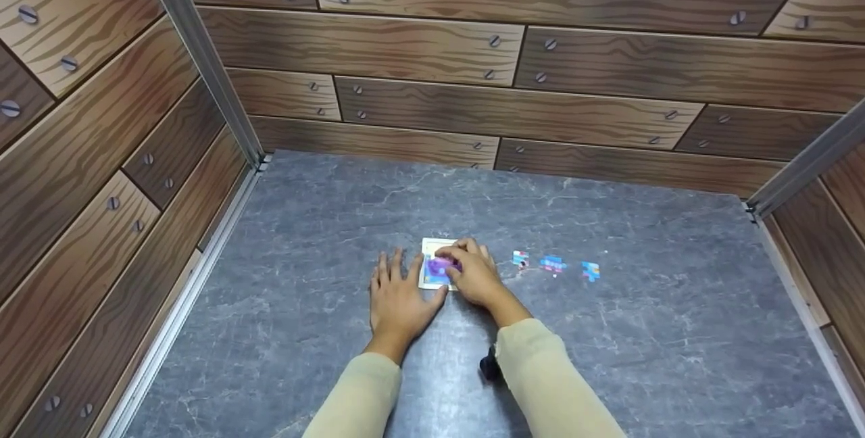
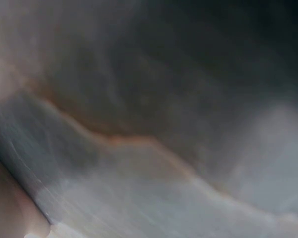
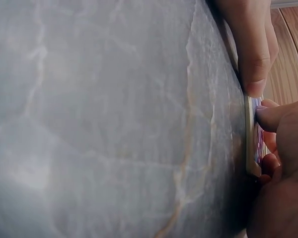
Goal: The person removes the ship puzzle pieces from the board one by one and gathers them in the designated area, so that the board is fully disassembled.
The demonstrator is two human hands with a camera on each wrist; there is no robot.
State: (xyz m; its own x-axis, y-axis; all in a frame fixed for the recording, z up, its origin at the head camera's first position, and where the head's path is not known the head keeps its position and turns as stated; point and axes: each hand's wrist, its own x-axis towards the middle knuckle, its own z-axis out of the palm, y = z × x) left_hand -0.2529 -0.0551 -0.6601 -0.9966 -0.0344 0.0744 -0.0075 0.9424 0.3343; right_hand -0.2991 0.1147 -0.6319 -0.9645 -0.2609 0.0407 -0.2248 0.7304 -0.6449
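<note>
A small jigsaw puzzle in a pale-rimmed tray (image 1: 436,241) lies flat on the tabletop. My left hand (image 1: 397,299) rests palm down along its left side, fingers spread, with the thumb at the near edge. Over the tray, my right hand (image 1: 476,279) has thumb and curled fingers about a purple puzzle piece (image 1: 440,267), partly covering it and the tray's right half. The right wrist view shows the tray's edge (image 3: 250,134) from the side, the left thumb (image 3: 253,64) touching its corner. Mostly blurred tabletop fills the left wrist view.
To the right of the tray lie loose puzzle pieces: a blue, white and red one (image 1: 520,259), a blue and pink one (image 1: 553,263) and a blue and orange one (image 1: 591,271). A small black object (image 1: 489,365) shows beside the right sleeve. Wood-patterned walls (image 1: 419,103) enclose the tabletop.
</note>
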